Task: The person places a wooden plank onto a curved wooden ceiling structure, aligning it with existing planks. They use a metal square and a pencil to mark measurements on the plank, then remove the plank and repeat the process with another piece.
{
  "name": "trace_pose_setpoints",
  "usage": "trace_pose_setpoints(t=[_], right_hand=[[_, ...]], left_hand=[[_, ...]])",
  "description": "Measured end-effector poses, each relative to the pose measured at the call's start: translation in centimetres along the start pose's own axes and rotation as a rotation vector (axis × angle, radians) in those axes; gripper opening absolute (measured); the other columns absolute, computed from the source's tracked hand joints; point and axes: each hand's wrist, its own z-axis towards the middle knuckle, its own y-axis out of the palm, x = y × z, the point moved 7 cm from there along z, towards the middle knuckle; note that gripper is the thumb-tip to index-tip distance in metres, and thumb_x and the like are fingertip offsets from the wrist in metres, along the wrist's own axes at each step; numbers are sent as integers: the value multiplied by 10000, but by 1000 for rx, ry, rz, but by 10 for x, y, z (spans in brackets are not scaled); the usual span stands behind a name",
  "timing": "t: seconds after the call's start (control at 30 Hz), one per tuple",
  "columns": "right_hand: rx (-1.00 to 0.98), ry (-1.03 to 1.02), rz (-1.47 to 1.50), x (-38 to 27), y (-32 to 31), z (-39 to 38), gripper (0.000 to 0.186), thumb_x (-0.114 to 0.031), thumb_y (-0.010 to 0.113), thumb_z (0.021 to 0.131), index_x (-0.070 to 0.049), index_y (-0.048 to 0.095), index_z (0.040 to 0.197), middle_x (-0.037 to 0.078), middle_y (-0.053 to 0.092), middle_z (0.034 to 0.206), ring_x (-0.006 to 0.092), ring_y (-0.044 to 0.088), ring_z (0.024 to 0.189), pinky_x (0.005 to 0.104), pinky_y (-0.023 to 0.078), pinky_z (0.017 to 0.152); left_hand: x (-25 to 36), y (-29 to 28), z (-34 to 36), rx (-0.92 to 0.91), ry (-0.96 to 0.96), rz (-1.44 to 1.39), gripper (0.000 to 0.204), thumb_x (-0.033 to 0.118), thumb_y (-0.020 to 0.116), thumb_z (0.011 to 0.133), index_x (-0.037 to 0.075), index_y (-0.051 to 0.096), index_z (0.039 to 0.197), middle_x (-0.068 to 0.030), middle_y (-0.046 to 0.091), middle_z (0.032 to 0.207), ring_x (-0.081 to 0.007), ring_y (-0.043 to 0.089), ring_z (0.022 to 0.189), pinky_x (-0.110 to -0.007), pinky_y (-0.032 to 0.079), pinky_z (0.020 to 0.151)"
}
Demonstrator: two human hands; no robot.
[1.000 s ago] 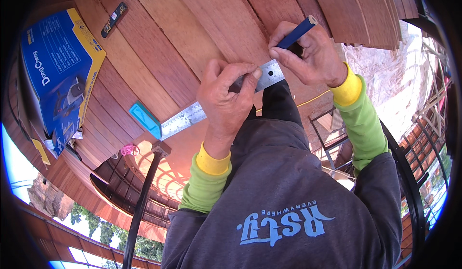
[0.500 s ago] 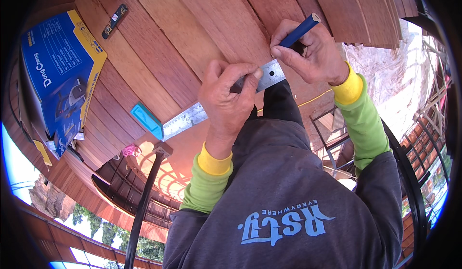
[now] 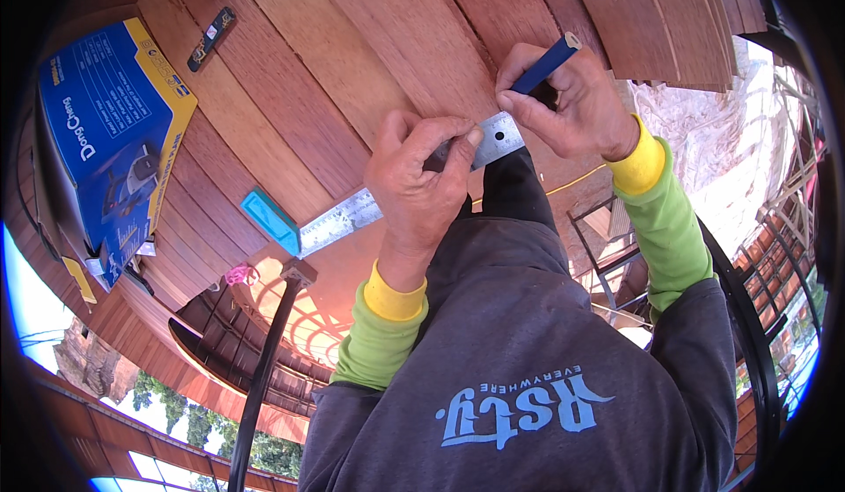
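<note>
Marking along square, little change since earlier frame.
Left hand (image 3: 421,179) still presses metal square (image 3: 352,215) on planks (image 3: 290,78); right hand (image 3: 563,105) keeps gripping blue pencil (image 3: 544,63) at blade end.

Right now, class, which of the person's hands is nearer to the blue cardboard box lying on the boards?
Left. The left hand presses the metal square down, with the blue cardboard box further to its left. The right hand, holding the blue pencil, is further off.

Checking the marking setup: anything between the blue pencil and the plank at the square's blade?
Nothing visible. The right hand holds the blue pencil right at the metal square, which the left hand presses onto the wooden plank. The pencil tip itself is hidden by fingers.
</note>
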Motion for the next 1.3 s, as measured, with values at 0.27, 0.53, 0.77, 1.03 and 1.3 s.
trace_pose_setpoints(t=[0.27, 0.53, 0.77, 1.03, 1.3], right_hand=[[19, -33, -22, 0, -1, 0, 110, -72, 664, 814, -9, 576, 795, 63, 512, 594, 172, 530, 533, 298, 421, 515], [30, -47, -39, -1, -2, 0, 116, -84, 657, 819, -14, 570, 789, 64, 513, 587, 169, 538, 529, 304, 415, 509], [54, 111, 213, 10, -4, -4, 123, -126, 618, 879, -21, 569, 836, 14, 546, 603, 95, 549, 506, 235, 427, 490], [57, 66, 84, 9, -2, -3, 113, -112, 603, 869, -25, 565, 807, 5, 529, 558, 88, 548, 484, 236, 420, 480], [37, 36, -46, 4, -3, -2, 115, -112, 633, 851, -20, 585, 803, 42, 539, 635, 133, 544, 584, 270, 419, 557]], left_hand=[[1, 0, 0, -1, -4, 5, 153, 20, 806, 727, 49, 723, 852, -37, 633, 785, -112, 575, 699, -237, 468, 607], [1, 0, 1, 34, 42, -5, 145, 39, 795, 719, 76, 727, 842, -37, 566, 729, -132, 533, 621, -256, 447, 536], [1, 0, 1, 33, 40, -27, 142, 14, 786, 725, 61, 725, 844, -43, 592, 751, -129, 556, 650, -250, 462, 568], [-1, 0, -1, -3, -8, -30, 145, -8, 785, 737, 31, 721, 862, -40, 613, 778, -113, 583, 707, -233, 479, 620], [0, 0, -1, -5, 5, -34, 148, -10, 783, 738, 33, 726, 867, -40, 611, 784, -113, 583, 696, -236, 480, 616]])
